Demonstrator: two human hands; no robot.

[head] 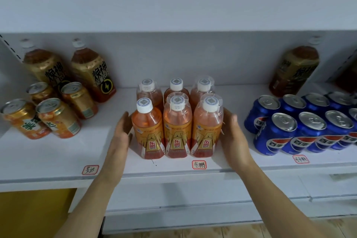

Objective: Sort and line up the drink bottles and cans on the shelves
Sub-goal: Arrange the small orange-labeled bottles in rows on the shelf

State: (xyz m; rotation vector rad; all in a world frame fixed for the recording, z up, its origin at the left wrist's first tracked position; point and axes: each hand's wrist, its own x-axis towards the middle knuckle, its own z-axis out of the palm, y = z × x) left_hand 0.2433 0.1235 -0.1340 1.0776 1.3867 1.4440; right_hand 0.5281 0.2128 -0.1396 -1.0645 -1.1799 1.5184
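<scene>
Orange drink bottles (176, 120) stand in a block of six, two rows of three, on the white shelf (58, 152) just behind the middle handwritten label (199, 164). Your left hand (120, 133) lies flat and straight-fingered along the left front bottle, and your right hand (232, 137) does the same at the right front bottle; both are uncurled and gripping nothing, and motion blur on the fingertips makes it hard to say whether they press the plastic or sit just beside it.

You look to be squaring the block between your palms. The risk is uneven pressure: these bottles are tall and narrow, so a shove high on the shoulder could tip a front one forward off the shelf edge, which is near. Pushing harder from one side may skew the whole block or slide it towards the blue cans (301, 131) on the right, which stand close and could be knocked out of their rows. The orange cans (56, 116) on the left already stand loosely, with the tall brown bottles (85, 71) behind them, and the far-right brown bottle (293, 71) sits apart from its kind
</scene>
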